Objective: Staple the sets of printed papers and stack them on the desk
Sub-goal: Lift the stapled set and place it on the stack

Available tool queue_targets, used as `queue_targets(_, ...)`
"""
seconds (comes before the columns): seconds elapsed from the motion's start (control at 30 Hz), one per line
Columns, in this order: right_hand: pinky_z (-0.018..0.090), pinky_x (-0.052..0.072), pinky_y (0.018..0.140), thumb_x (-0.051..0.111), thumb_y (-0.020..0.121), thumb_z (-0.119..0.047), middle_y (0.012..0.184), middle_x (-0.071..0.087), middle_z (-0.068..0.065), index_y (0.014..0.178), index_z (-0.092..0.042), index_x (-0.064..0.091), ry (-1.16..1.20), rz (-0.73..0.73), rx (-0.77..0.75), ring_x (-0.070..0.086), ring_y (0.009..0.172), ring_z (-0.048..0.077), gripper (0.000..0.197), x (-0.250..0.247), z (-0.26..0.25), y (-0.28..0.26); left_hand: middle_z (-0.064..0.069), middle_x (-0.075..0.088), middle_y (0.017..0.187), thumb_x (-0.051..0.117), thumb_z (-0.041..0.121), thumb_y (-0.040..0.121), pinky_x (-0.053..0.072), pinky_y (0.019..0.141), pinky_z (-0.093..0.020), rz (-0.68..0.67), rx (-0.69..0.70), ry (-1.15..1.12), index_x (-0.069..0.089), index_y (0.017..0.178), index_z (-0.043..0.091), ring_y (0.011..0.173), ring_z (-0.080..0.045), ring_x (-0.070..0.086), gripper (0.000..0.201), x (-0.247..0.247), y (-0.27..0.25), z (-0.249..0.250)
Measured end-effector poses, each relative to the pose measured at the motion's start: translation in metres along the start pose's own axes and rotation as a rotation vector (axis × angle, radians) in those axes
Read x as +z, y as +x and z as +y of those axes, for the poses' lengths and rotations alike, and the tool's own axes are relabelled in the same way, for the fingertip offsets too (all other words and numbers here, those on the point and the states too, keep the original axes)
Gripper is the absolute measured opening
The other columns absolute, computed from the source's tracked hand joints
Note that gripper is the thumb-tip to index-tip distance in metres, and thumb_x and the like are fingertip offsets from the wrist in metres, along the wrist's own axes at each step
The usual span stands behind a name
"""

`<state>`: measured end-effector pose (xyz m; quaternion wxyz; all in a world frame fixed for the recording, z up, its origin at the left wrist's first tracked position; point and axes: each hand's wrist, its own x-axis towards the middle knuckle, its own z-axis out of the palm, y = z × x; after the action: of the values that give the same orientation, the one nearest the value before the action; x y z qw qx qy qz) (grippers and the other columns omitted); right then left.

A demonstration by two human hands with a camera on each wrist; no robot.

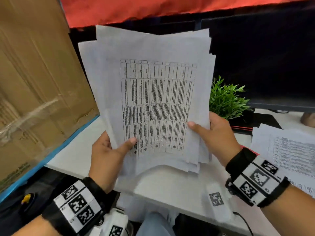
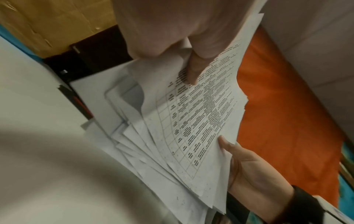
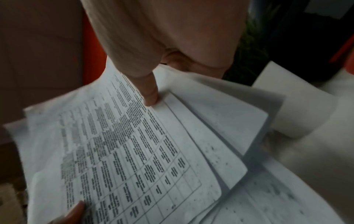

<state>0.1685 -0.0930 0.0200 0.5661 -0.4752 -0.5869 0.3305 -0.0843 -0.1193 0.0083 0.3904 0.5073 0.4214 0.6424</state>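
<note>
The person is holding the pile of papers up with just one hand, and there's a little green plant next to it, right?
Not quite: both hands hold the papers, the left hand and the right hand, as the head view shows. The little green plant is beside them.

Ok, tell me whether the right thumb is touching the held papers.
Touching: the head view shows the right hand's thumb pressed flat on the papers' top sheet.
</note>
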Motion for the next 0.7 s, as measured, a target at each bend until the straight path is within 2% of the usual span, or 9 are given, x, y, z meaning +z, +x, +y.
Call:
queue_targets(0.07,0.023,0.057,0.079,0.07,0.086,-0.019,0.103,0.071,-0.017,0.105,-0.034,0.065,0.021,0.012,-0.058,0.068,0.094,0.001,0.024,-0.005,-0.01,-0.002,0.001,0.075,0.104,0.074,0.006,0.071,0.059,0.083,-0.033,-0.04,-0.011,-0.05,0.066,0.108,0.021,0.098,-0.018,0.072,0.04,0.01,0.009,0.003)
queue_targets(0.17,0.019,0.057,0.074,0.073,0.081,-0.019,0.099,0.074,-0.015,0.108,-0.025,0.068,0.073,0.024,-0.081,0.07,0.092,0.002,0.028,-0.01,-0.013,-0.009,-0.003,0.075,0.108,0.076,0.006,0.07,0.057,0.085,-0.037,-0.094,-0.045,-0.1,0.065,0.115,0.015,0.1,-0.021,0.071,0.047,0.021,0.015,-0.001)
queue_targets(0.27,0.015,0.054,0.07,0.077,0.073,-0.027,0.096,0.074,-0.018,0.1,-0.033,0.068,0.094,0.056,-0.034,0.07,0.09,0.0,0.029,-0.012,-0.003,-0.016,-0.005,0.074,0.109,0.078,0.008,0.068,0.058,0.084,-0.033,-0.147,-0.095,-0.131,0.067,0.115,0.013,0.102,-0.022,0.071,0.048,0.027,0.012,-0.011)
queue_targets(0.33,0.018,0.054,0.072,0.078,0.071,-0.027,0.096,0.075,-0.015,0.1,-0.03,0.069,0.133,0.083,-0.002,0.07,0.091,0.003,0.031,-0.013,0.001,-0.018,-0.007,0.075,0.106,0.087,0.013,0.066,0.057,0.087,-0.04,-0.177,-0.119,-0.128,0.071,0.107,0.015,0.1,-0.025,0.071,0.045,0.03,0.01,-0.016)
queue_targets(0.4,0.027,0.055,0.079,0.079,0.07,-0.025,0.099,0.075,-0.007,0.103,-0.024,0.071,0.158,0.072,0.021,0.071,0.094,0.009,0.034,-0.014,-0.001,-0.017,-0.008,0.074,0.109,0.088,0.023,0.059,0.054,0.089,-0.044,-0.233,-0.132,-0.119,0.071,0.11,0.016,0.103,-0.026,0.07,0.054,0.031,0.009,-0.017)
queue_targets(0.47,0.034,0.056,0.084,0.081,0.067,-0.03,0.101,0.075,-0.001,0.103,-0.02,0.072,0.201,0.031,0.038,0.071,0.095,0.015,0.038,-0.02,-0.005,-0.014,-0.008,0.073,0.113,0.085,0.025,0.057,0.056,0.088,-0.039,-0.317,-0.138,-0.115,0.067,0.117,0.015,0.106,-0.026,0.069,0.063,0.029,0.013,-0.015)
queue_targets(0.57,0.035,0.057,0.086,0.088,0.051,-0.052,0.106,0.074,0.003,0.103,-0.022,0.074,0.251,-0.05,0.042,0.07,0.1,0.019,0.062,-0.029,-0.007,-0.007,-0.008,0.072,0.115,0.083,0.023,0.058,0.057,0.084,-0.032,-0.378,-0.142,-0.133,0.065,0.119,0.012,0.107,-0.025,0.068,0.064,0.024,0.02,-0.011)
queue_targets(0.6,0.036,0.056,0.087,0.089,0.049,-0.053,0.108,0.074,0.003,0.103,-0.024,0.075,0.264,-0.071,0.045,0.07,0.102,0.02,0.062,-0.03,-0.007,-0.005,-0.008,0.072,0.115,0.083,0.024,0.059,0.057,0.085,-0.032,-0.389,-0.137,-0.123,0.065,0.119,0.013,0.107,-0.024,0.069,0.063,0.025,0.02,-0.01)
queue_targets(0.7,0.036,0.052,0.091,0.087,0.064,-0.037,0.11,0.073,0.001,0.102,-0.028,0.074,0.26,-0.101,0.048,0.068,0.105,0.016,0.042,-0.023,-0.01,-0.006,0.0,0.074,0.111,0.088,0.022,0.066,0.057,0.088,-0.032,-0.353,-0.093,-0.033,0.067,0.114,0.021,0.104,-0.017,0.07,0.052,0.032,0.017,-0.01)
